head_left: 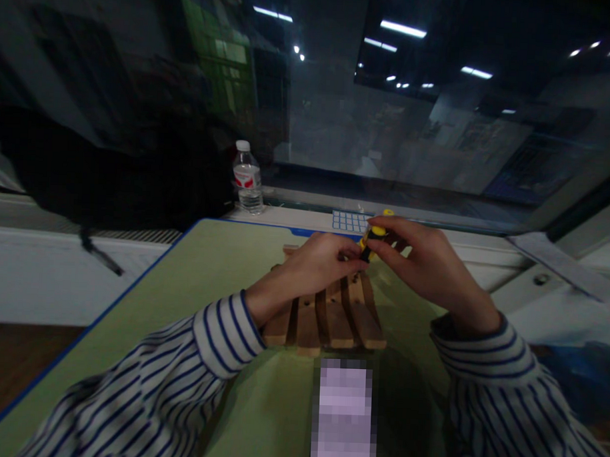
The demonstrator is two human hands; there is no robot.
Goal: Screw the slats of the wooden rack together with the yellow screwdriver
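A small yellow-and-black tool (377,232), which looks like a screwdriver, is tilted above the far right of a wooden slatted piece (339,323). My right hand (426,259) grips its upper part between thumb and fingers. The fingertips of my left hand (318,269) are pinched at its lower end; whether they hold the tool or a small part there is hidden. Several wooden slats with dark holes lie side by side beneath my left hand, which covers their far left part. Near the tool, a dark screw or hole (356,278) shows in the rightmost slat.
The green table (173,284) has a blue edge. A pixelated pale purple rectangle (343,416) is at the near side. On the sill stand a water bottle (247,180) and a blue-grid card (349,221). A black bag (137,169) sits left, before the window.
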